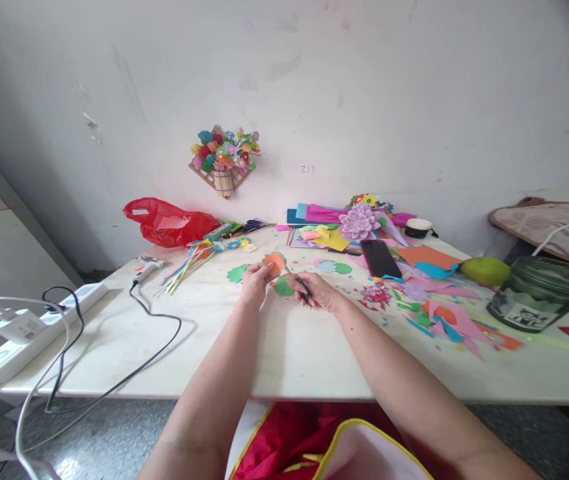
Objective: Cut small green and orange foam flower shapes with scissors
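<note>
Near the middle of the table, my left hand (256, 279) is closed on a piece of orange craft foam (275, 264). My right hand (318, 292) grips a pair of scissors (300, 281) by the handles, and the blades meet the orange piece. A green foam shape (284, 287) lies on the table between the two hands. Just left of my left hand is another green cutout (237, 273). Beyond my right hand lie a light blue flower cutout (326, 266) and a green round (343, 268).
A glue gun (148, 269) with its cord and a power strip (39, 333) are at left, near thin sticks (184, 268) and a red bag (169, 223). At right are a phone (380, 259), foam scraps (457, 319), a purple flower (360, 222) and a glass jar (539, 297).
</note>
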Available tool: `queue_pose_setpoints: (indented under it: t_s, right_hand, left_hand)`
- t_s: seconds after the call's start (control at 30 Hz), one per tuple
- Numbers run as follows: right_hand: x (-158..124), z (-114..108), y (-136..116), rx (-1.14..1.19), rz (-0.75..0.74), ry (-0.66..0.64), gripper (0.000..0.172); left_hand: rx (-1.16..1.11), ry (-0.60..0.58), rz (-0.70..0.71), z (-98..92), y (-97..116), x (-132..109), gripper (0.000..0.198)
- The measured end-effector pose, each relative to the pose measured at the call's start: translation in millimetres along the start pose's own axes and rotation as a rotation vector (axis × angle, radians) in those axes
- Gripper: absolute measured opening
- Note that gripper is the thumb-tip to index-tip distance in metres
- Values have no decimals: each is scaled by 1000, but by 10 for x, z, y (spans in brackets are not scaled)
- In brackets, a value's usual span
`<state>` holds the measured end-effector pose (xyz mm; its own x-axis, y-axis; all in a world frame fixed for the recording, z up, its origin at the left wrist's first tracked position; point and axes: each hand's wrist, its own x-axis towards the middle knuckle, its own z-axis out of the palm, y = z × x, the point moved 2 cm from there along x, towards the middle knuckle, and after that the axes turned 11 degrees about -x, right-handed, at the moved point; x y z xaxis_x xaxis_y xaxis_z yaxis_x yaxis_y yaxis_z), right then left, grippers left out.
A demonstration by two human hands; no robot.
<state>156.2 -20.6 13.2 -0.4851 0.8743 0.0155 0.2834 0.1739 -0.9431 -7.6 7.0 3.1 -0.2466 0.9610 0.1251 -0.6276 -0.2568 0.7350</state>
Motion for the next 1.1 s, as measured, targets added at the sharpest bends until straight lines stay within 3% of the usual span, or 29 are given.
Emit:
queue_pose_setpoints:
  t_s: [1.1]
  right_hand:
    - [100,-11,145,90,3,-47,32]
  left_hand:
    - [-41,-44,-11,-70,51,47,34]
